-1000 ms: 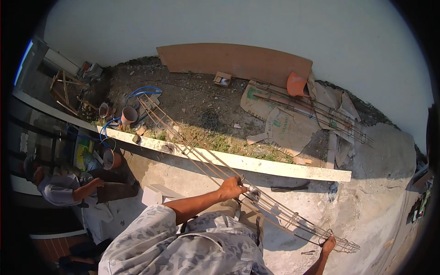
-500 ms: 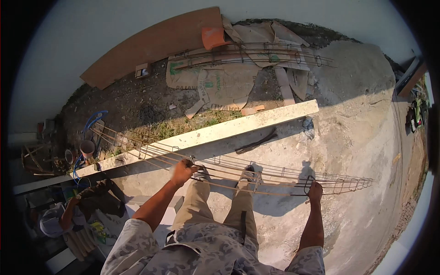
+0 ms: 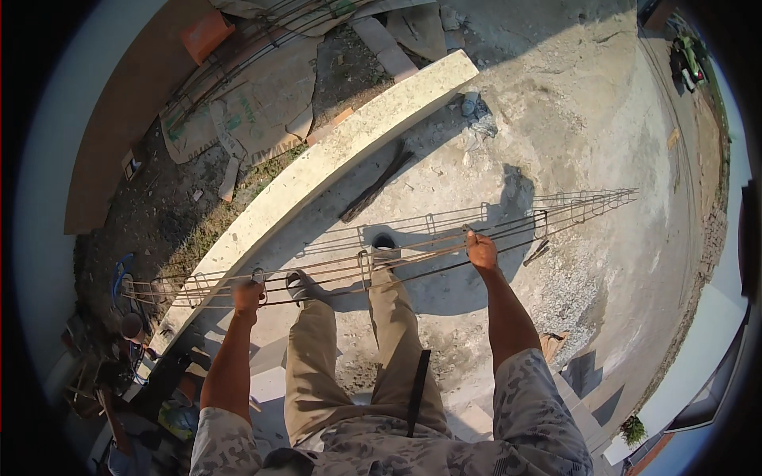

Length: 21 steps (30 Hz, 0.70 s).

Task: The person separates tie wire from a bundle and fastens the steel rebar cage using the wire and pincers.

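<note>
A long, narrow rebar cage of thin brown rods tied with rectangular stirrups spans the view, held off the ground in front of my legs. My left hand is closed round its rods beside a stirrup, left of my feet. Further right, my right hand grips the upper rods, between the middle stirrup and one nearer the right end. The cage tilts up toward the right in the picture. Its left end reaches across a pale beam; the shadow of the cage falls on the concrete.
Beyond the beam lie more rebar, flattened paper sacks and an orange piece. A dark strip lies near the beam. At far left are a blue hose and a bucket. Another person's arm shows lower left.
My view has turned, and the cage slopes up to the right. My right hand is further left along the cage, away from the stirrup it was beside. My left hand remains on the rods.
</note>
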Each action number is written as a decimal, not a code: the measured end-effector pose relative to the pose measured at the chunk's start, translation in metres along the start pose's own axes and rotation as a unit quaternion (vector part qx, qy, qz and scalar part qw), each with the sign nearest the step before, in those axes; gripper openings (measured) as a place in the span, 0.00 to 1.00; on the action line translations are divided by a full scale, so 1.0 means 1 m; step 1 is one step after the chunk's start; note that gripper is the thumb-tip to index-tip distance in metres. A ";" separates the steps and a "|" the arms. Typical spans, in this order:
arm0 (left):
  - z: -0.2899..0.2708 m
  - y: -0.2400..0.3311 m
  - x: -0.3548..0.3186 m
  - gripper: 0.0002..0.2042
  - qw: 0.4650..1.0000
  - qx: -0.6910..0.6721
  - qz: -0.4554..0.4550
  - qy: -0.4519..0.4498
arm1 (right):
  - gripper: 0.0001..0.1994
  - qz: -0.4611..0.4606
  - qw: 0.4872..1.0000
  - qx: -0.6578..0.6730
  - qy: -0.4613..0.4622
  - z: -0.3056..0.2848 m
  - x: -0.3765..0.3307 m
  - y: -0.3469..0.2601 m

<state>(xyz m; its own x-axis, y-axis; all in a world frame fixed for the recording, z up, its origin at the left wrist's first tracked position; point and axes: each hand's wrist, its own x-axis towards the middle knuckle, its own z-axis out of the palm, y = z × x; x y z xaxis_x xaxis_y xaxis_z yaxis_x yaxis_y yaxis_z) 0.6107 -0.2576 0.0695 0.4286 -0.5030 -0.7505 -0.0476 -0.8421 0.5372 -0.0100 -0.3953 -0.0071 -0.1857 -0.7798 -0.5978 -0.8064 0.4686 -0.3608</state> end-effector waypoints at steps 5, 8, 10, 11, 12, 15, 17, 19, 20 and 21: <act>0.001 0.002 0.011 0.08 0.997 0.047 -0.067 0.001 | 0.23 0.014 1.000 -0.022 0.002 0.036 0.023 0.005; 0.007 0.006 0.016 0.06 0.995 0.075 -0.066 -0.029 | 0.21 0.015 0.999 -0.026 -0.026 0.043 0.035 0.015; 0.009 0.010 0.012 0.06 0.993 0.091 -0.065 -0.045 | 0.21 0.018 0.999 -0.012 0.039 0.041 0.028 0.006; 0.012 0.015 0.007 0.09 0.989 0.138 -0.040 -0.037 | 0.21 0.018 0.994 -0.003 0.107 0.036 0.022 -0.002; 0.010 0.017 0.002 0.12 0.982 0.184 -0.014 -0.025 | 0.20 0.009 0.993 0.015 0.118 0.028 0.010 -0.016; 0.001 0.015 -0.025 0.16 0.980 0.178 0.085 -0.002 | 0.18 -0.058 0.987 0.145 0.033 0.007 -0.049 -0.041; 0.011 0.027 -0.065 0.20 0.959 0.266 0.097 -0.020 | 0.18 -0.009 0.987 0.139 -0.085 -0.012 -0.105 -0.054; 0.022 0.022 -0.104 0.20 0.963 0.255 0.036 -0.082 | 0.19 -0.031 0.968 0.139 -0.205 -0.025 -0.166 -0.052; 0.021 0.020 -0.122 0.20 0.938 0.323 0.028 -0.121 | 0.20 -0.037 0.950 0.168 -0.262 -0.022 -0.197 -0.051; 0.020 0.015 -0.142 0.21 0.908 0.383 0.023 -0.167 | 0.18 -0.062 0.937 0.158 -0.307 -0.021 -0.228 -0.056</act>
<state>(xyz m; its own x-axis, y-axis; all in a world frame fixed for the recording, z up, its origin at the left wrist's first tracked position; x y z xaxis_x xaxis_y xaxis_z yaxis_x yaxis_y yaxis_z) 0.5315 -0.2026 0.1761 0.1195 -0.4650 -0.8772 -0.7272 -0.6425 0.2415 0.0656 -0.2528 0.1645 0.3342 -0.4961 -0.8014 -0.5765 0.5651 -0.5902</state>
